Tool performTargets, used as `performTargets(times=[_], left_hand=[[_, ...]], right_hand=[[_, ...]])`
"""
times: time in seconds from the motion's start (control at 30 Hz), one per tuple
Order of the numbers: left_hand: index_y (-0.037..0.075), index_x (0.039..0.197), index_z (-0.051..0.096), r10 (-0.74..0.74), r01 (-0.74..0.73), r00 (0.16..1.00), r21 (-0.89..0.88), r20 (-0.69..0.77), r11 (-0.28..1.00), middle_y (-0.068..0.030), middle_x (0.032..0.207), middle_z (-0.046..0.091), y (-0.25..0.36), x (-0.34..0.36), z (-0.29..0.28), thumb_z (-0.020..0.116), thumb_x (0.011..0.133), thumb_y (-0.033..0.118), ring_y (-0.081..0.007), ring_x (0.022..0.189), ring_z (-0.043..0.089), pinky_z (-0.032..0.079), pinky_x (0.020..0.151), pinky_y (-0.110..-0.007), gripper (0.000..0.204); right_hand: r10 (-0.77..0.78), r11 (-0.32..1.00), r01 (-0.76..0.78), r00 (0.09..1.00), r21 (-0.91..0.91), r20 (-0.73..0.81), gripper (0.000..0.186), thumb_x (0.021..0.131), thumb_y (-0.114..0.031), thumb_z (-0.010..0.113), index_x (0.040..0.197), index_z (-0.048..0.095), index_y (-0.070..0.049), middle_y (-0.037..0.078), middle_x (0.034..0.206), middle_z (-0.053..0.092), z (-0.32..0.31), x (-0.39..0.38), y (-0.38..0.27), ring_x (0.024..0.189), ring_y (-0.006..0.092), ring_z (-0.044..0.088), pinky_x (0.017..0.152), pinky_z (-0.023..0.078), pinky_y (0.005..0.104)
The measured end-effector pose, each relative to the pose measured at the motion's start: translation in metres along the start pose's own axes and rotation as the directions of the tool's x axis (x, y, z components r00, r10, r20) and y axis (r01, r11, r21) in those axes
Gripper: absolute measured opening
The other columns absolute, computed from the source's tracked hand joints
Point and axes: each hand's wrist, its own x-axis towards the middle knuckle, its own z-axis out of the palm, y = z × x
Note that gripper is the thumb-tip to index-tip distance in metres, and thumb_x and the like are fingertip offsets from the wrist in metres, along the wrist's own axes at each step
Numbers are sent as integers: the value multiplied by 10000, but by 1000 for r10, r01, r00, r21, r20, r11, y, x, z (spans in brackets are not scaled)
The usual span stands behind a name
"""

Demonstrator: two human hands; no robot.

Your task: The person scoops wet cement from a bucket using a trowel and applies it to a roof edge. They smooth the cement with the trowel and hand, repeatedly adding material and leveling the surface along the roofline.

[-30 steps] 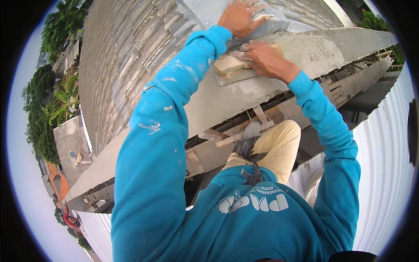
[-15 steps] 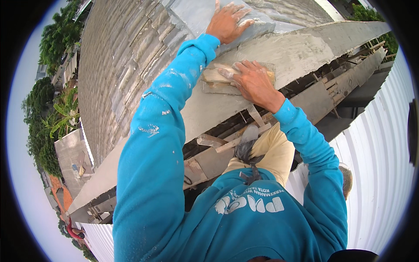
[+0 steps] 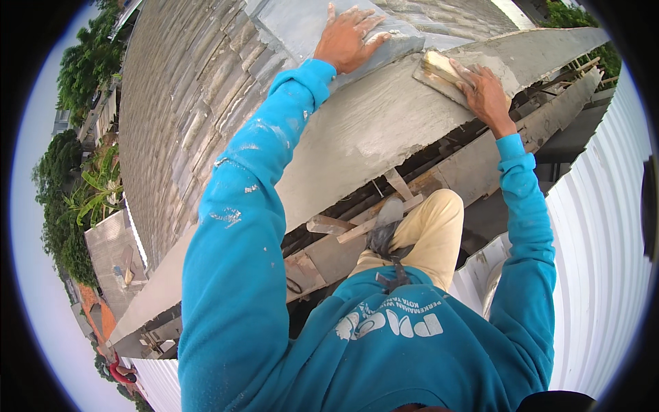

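Note:
My left hand (image 3: pixel 345 42) lies flat with its fingers spread on a smooth grey slab-like piece (image 3: pixel 285 19) at the edge of the roof tiles. My right hand (image 3: pixel 489 99) grips a plastering float (image 3: pixel 437 69), its pale block pressed on a flat base. The float rests on a band of grey cement render (image 3: pixel 364 134), close to where the surface turns rougher and lumpier. My fingers hide part of the float's block. White splashes mark my blue left sleeve (image 3: pixel 264 137).
Weathered roof tiles (image 3: pixel 185 117) spread to the left. Below the render's ragged edge is a gap with wooden pieces (image 3: pixel 374 226) and boards. My bent knee (image 3: pixel 439 213) is under it. White corrugated sheeting (image 3: pixel 604 240) lies to the right. A person in red (image 3: pixel 122 371) is far off at lower left.
My right hand has slid the float to the right and farther up along the render, its arm stretching out. The left hand stays on the grey piece.

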Motion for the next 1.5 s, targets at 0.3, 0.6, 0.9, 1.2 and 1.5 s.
performTargets(times=[0.3,0.6,0.9,1.2,1.5], left_hand=[[162,1210,596,-21,21,1000,10,20,1000,-119,1204,563,5,-2,-5,465,963,493,-348,1141,478,274,988,-556,433],[247,1401,505,54,-54,999,65,-5,996,-47,1448,485,3,7,-13,381,1005,499,-331,1377,375,106,1164,-617,485],[239,1383,526,64,-64,998,28,-6,998,-59,1439,487,5,10,-14,338,1013,518,-311,1380,369,91,1173,-625,500],[249,1372,539,78,-78,996,1,-46,997,-60,1418,514,3,6,-14,356,1015,474,-327,1362,396,98,1152,-641,460],[249,1368,541,60,-61,998,-6,-22,998,-57,1423,506,5,7,-17,354,1013,493,-308,1364,391,94,1166,-626,469]], right_hand=[[82,964,-61,994,258,-68,439,865,-170,623,1292,590,-75,256,1044,590,9,-20,-131,958,411,580,810,483,510],[63,914,-36,997,403,-54,455,836,-197,660,1276,617,-91,274,1124,592,-16,-47,-180,1033,408,571,882,467,483],[199,954,-160,970,252,-140,431,833,-175,664,1251,630,-78,279,1083,619,6,-10,-90,1009,414,590,880,469,490],[-58,903,91,994,419,-90,406,855,-150,619,1247,610,-47,209,1002,588,2,-56,-223,974,384,564,832,448,503],[259,956,-213,937,202,-234,428,849,-231,660,1217,616,-16,247,975,613,-4,-24,-88,943,413,587,787,479,496]])
